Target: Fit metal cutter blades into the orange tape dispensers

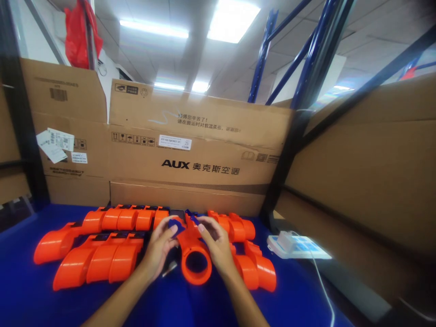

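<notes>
An orange plastic housing (193, 254) sits at the middle of the blue desk (27, 295), its round open mouth turned toward the camera and a narrower neck running back to a dark blue fitting (177, 225) at the far end. The left hand (159, 247) grips the housing from its left side with the thumb on the blue fitting; the right hand (215, 245) clasps the right side, fingers curled over the neck — both hands are closed on the piece. The plastic is smooth, glossy and moulded, tube-like at the front and ribbed toward the rear. To the left lie two rows of identical orange housings (102, 261), packed side by side and touching; a smaller cluster of housings (254, 268) lies just right of the right hand. A white power strip (296, 246) with a trailing cable rests near the desk's right edge. Brown cardboard boxes (190, 159) wall in the back — more cardboard closes the right side.
</notes>
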`<action>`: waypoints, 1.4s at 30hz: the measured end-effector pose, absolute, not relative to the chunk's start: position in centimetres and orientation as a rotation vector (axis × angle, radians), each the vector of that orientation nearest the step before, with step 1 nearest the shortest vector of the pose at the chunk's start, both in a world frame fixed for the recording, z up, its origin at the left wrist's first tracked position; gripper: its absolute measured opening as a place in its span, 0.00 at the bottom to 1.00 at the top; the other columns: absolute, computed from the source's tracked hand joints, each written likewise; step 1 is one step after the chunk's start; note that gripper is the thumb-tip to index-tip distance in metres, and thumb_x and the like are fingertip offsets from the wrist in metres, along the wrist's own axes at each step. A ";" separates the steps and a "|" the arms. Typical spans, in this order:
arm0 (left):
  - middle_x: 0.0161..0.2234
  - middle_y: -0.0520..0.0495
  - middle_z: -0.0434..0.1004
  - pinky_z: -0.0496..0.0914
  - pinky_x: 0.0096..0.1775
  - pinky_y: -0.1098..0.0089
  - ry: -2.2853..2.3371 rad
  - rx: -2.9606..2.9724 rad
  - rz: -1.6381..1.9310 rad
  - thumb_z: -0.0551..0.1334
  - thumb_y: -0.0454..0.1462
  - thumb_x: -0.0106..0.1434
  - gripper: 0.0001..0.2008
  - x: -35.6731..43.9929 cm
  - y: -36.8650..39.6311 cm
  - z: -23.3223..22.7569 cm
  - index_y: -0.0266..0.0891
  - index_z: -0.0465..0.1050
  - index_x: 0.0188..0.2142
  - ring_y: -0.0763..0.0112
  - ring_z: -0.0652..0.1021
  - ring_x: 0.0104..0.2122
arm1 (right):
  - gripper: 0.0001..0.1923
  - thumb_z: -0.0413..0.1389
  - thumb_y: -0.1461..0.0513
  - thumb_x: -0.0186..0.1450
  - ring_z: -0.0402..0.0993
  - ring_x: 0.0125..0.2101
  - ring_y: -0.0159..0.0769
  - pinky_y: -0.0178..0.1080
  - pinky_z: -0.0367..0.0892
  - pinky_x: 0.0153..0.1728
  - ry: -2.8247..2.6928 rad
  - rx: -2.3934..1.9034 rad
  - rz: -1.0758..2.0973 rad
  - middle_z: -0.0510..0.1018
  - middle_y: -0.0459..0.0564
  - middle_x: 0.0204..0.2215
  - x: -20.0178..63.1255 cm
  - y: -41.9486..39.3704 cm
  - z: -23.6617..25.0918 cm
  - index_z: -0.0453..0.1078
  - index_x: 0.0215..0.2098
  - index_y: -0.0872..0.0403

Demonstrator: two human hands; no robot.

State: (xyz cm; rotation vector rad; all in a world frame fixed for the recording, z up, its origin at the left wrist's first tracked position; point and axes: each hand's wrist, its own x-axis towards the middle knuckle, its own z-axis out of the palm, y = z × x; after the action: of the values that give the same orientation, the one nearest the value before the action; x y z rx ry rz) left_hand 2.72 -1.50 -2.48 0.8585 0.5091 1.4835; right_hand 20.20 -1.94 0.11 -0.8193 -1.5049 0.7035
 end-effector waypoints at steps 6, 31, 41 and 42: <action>0.46 0.43 0.79 0.74 0.47 0.58 0.524 0.919 1.560 0.70 0.40 0.56 0.20 2.7 -1.6 -2.3 0.43 0.72 0.48 0.58 0.78 0.48 | 0.15 0.63 0.56 0.63 0.75 0.50 0.46 0.49 0.67 0.53 -1.622 -0.781 0.589 0.80 0.53 0.46 20.8 -1.8 0.3 0.77 0.47 0.49; 0.61 0.43 0.69 0.63 0.59 0.55 0.344 0.917 1.600 0.67 0.38 0.55 0.29 2.3 -2.3 -2.5 0.45 0.69 0.57 0.50 0.67 0.61 | 0.27 0.63 0.56 0.62 0.73 0.52 0.48 0.52 0.66 0.55 -1.867 -0.870 0.508 0.76 0.53 0.53 19.9 -3.7 0.6 0.67 0.59 0.47; 0.56 0.42 0.74 0.60 0.60 0.58 0.638 1.296 1.802 0.70 0.38 0.56 0.22 2.2 -2.9 -1.0 0.44 0.72 0.51 0.52 0.71 0.58 | 0.33 0.64 0.55 0.61 0.72 0.48 0.51 0.55 0.65 0.49 -1.984 -0.880 -0.101 0.75 0.56 0.51 20.1 -3.4 -0.2 0.62 0.63 0.44; 0.54 0.42 0.76 0.61 0.59 0.57 0.655 1.294 1.820 0.70 0.38 0.56 0.21 2.1 -2.9 -0.9 0.44 0.73 0.49 0.52 0.72 0.57 | 0.33 0.64 0.55 0.62 0.72 0.48 0.51 0.55 0.65 0.48 -1.991 -0.874 -0.128 0.75 0.56 0.50 20.1 -3.3 -0.3 0.62 0.64 0.43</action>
State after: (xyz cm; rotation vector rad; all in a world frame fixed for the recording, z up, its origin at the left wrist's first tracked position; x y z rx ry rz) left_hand 2.13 -2.87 -0.85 1.2938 0.6555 1.8200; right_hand 20.11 -3.34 -0.29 -0.8745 -1.9907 -0.1278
